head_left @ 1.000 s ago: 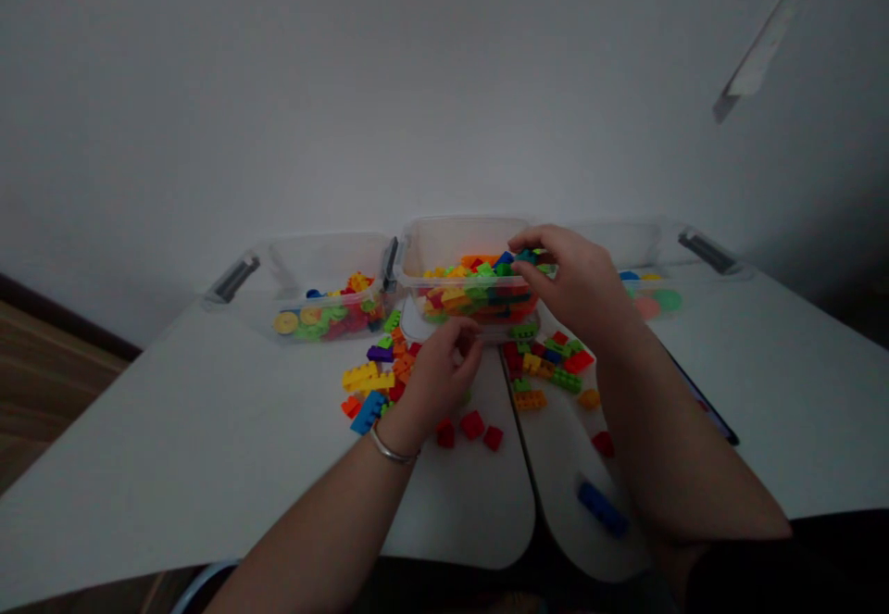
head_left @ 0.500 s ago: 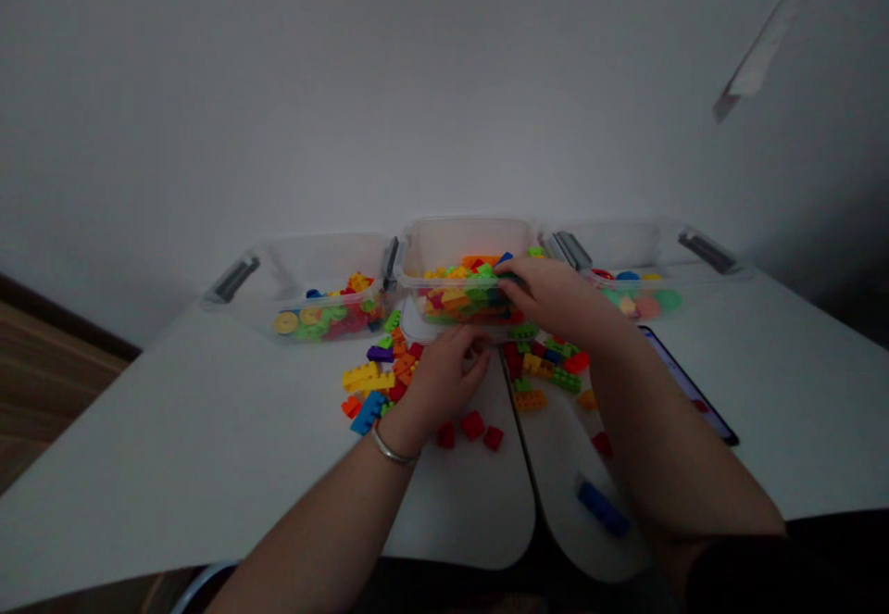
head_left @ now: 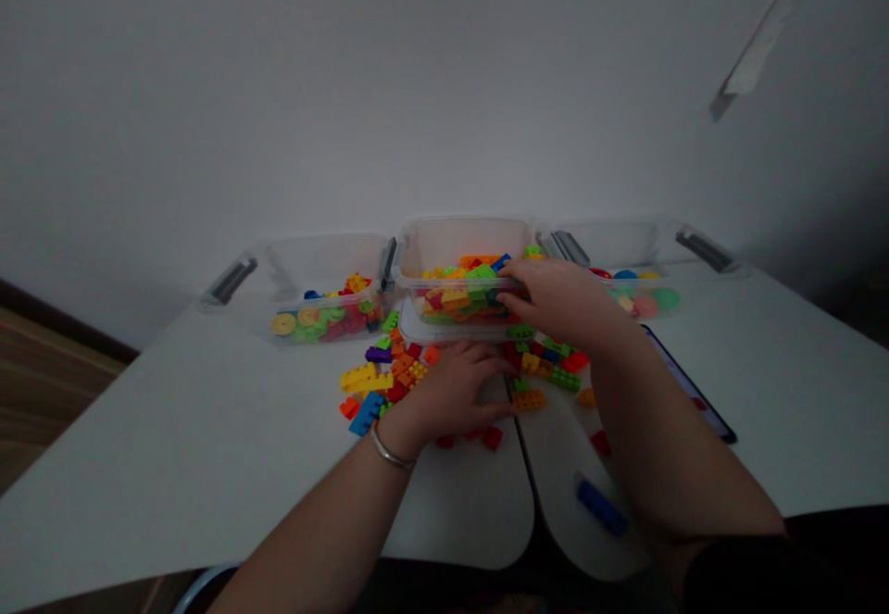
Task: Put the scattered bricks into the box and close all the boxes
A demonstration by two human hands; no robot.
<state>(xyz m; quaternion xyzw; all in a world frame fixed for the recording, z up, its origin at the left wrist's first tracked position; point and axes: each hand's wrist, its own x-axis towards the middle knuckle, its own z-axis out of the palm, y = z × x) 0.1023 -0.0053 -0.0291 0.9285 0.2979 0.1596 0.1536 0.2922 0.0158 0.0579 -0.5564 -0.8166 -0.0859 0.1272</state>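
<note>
My left hand (head_left: 464, 394) is low over the white table, fingers and thumb spread, with nothing visible in its grasp. Red bricks (head_left: 493, 438) lie just below its palm, and an orange brick (head_left: 529, 400) is near its thumb tip. My right hand (head_left: 559, 297) reaches to the right front of the middle clear box (head_left: 467, 225). Its fingers and thumb are apart at the box's rim, close to a blue brick (head_left: 501, 262) and green bricks (head_left: 481, 273) inside; I see nothing held between them.
A left clear box (head_left: 319, 244) and a right clear box (head_left: 618, 236) hold colourful pieces. Loose bricks (head_left: 403, 369) are scattered in front. A phone (head_left: 687, 382) lies right of my right forearm. A long blue brick (head_left: 601, 507) lies near the front edge, beside a table seam (head_left: 526, 457).
My left hand has opened from loosely curled fingers, moving slightly toward me and to the right, over the red bricks. My right hand stays at the middle box, its fingers slightly shifted.
</note>
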